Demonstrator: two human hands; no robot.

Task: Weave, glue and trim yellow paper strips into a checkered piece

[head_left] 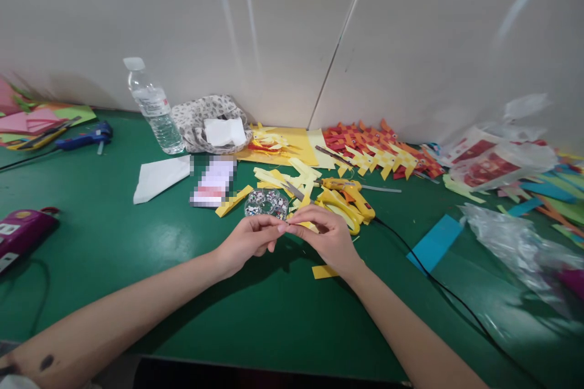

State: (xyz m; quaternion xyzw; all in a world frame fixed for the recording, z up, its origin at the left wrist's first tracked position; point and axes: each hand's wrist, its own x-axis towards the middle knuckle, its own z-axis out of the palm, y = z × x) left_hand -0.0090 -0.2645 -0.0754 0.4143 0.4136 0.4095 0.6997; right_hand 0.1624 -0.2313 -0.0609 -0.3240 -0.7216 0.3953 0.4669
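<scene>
My left hand (250, 242) and my right hand (329, 238) meet fingertip to fingertip above the green table, both closed in a pinch. Whatever lies between their fingertips is too small to make out. Just beyond them sits a round clear case (266, 203) with small compartments of tiny bits, partly hidden by my fingers. Yellow-handled scissors (340, 211) lie behind my right hand, beside a yellow hot glue gun (360, 200). Cut yellow paper strips (296, 173) are heaped behind the case. A yellow paper piece (323, 271) pokes out under my right wrist.
Red and yellow woven paper shapes (365, 144) stand along the wall. A water bottle (157, 112), a patterned cloth bag (210, 118) and a blurred phone (213, 181) are at back left. A black cord (438, 282) crosses the right side near blue paper (435, 243) and a plastic bag (515, 249).
</scene>
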